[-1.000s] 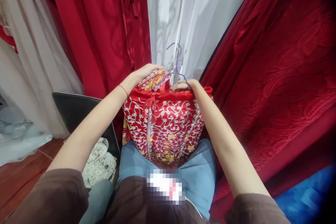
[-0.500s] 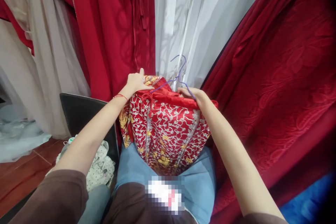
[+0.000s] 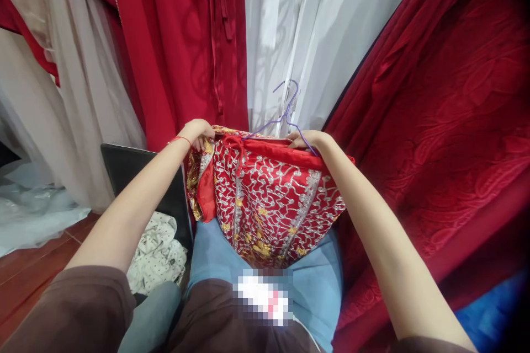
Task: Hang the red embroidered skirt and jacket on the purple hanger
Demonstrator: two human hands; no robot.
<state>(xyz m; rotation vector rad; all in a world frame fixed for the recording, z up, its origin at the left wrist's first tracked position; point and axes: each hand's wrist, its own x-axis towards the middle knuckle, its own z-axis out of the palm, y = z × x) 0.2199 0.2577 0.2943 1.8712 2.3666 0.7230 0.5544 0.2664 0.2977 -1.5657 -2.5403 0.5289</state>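
Note:
A red garment [image 3: 273, 193] with silver and gold embroidery lies across my lap, its plain red waistband with a tied cord at the top. My left hand [image 3: 199, 131] grips the gold-patterned cloth at the garment's upper left corner, fingers curled over it. On the right, my right hand [image 3: 312, 140] holds the top edge, its fingers partly behind the band. Between the hands a purple wire hanger [image 3: 285, 115] rises from behind the waistband with its hook up; its right arm passes by my right fingers.
Red cloth [image 3: 182, 55] hangs at the left and patterned red cloth [image 3: 451, 121] at the right, with white fabric [image 3: 271, 27] between. A black panel [image 3: 132, 168] and dotted cream cloth [image 3: 159, 253] are beside my left leg.
My left hand has moved left and slightly down, and its fingers have curled onto the cloth. The garment's top is spread wider, and the hanger has shifted slightly right.

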